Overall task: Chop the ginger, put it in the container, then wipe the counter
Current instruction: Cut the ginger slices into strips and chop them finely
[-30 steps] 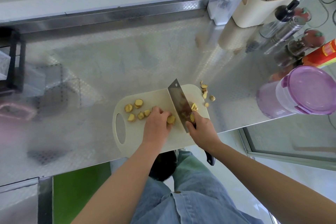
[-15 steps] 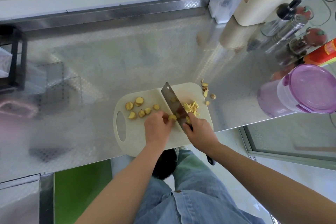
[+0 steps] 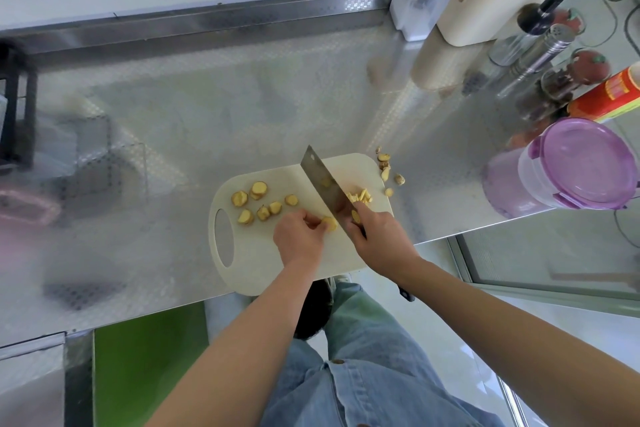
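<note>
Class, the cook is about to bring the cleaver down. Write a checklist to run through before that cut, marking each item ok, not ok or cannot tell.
1. right hand has its grip on the cleaver: ok.
2. left hand pinches the ginger slice beside the blade: ok.
3. Left fingertips clear of the edge: cannot tell.
4. uncut slices on the cutting board, left of the blade: ok.
5. container open to take ginger: not ok, lid on.
</note>
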The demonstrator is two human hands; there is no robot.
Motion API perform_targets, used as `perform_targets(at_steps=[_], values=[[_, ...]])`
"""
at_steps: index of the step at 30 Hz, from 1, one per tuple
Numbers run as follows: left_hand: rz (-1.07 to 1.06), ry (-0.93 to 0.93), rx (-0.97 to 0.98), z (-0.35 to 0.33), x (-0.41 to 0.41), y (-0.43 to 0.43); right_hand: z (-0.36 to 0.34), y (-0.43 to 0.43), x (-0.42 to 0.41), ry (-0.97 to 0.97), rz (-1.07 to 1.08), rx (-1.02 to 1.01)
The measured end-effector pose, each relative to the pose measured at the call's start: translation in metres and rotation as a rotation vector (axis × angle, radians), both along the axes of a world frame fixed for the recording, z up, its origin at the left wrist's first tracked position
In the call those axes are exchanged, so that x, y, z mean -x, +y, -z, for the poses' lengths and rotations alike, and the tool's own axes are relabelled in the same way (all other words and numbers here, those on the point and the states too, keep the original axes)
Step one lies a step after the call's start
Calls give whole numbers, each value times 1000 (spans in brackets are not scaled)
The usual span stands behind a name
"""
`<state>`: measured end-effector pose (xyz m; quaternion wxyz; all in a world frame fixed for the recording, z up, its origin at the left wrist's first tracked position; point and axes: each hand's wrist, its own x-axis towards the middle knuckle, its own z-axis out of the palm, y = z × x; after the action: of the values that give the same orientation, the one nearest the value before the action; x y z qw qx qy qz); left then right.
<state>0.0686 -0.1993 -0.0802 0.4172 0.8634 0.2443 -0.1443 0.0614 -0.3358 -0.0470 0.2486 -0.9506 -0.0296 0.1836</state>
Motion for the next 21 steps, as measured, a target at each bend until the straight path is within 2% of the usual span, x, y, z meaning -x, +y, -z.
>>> perform_targets(at_steps=[15, 21], values=[[-6, 92, 66, 1, -7, 4, -2, 18, 2, 135, -39, 173], [1, 96, 54, 1, -8, 5, 7, 16, 3, 72, 31, 100]])
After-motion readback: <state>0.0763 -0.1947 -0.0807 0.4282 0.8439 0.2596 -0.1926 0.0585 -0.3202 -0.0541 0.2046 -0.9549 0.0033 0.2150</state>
